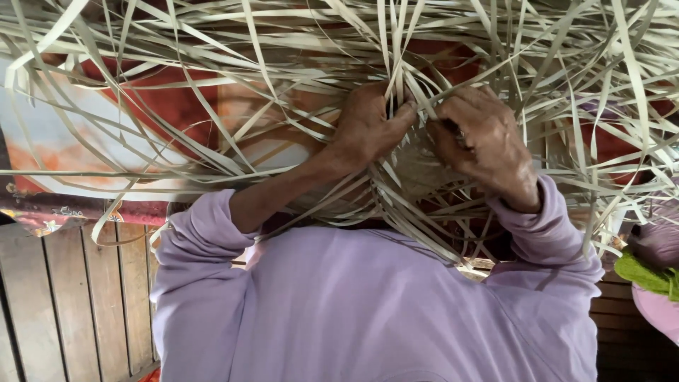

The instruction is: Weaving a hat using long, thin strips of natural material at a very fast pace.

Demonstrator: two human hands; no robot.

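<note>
A big tangle of long, pale, flat reed strips (297, 78) fans out across the top of the view. Both my hands are pushed into its middle, just above a woven patch (417, 170). My left hand (368, 127) pinches a few upright strips between thumb and fingers. Close beside it, almost touching, my right hand (481, 141) is curled around neighbouring strips. Lilac sleeves (205, 233) cover both my arms to the wrists. Parts of my fingers are hidden among the strips.
A red, orange and white patterned mat (92, 134) lies under the strips. Brown wooden floor planks (71, 297) show at lower left. At the right edge sit a green and pink bundle of cloth (654, 279).
</note>
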